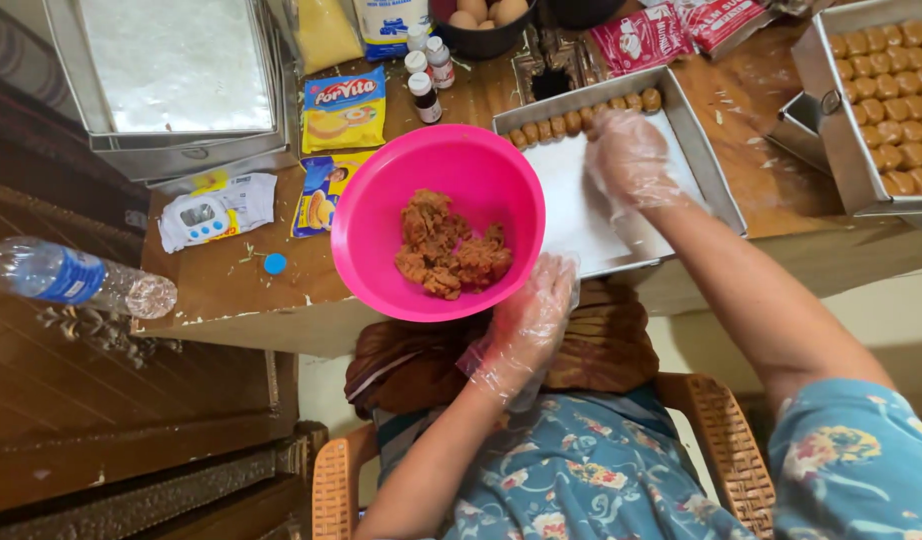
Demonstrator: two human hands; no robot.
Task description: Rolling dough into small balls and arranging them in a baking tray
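Note:
A pink plastic bowl [381, 215] with a lump of brown dough [446, 250] rests at the table's near edge. My left hand [526, 320], in a clear plastic glove, grips the bowl's near right rim. My right hand [631, 160], also gloved, reaches into a shallow metal tray [716, 175] lined with white paper. Its fingertips touch the row of small brown dough pieces [571, 122] along the tray's far edge. Whether the fingers hold a piece is hidden by the glove.
A second tray [846, 140] filled with rows of dough pieces sits at the right. Yellow packets [343, 108], small bottles [424, 90], a dark bowl of eggs [481, 20], a white timer [203, 215], stacked tins [171, 150] and a water bottle [71, 278] lie left and behind.

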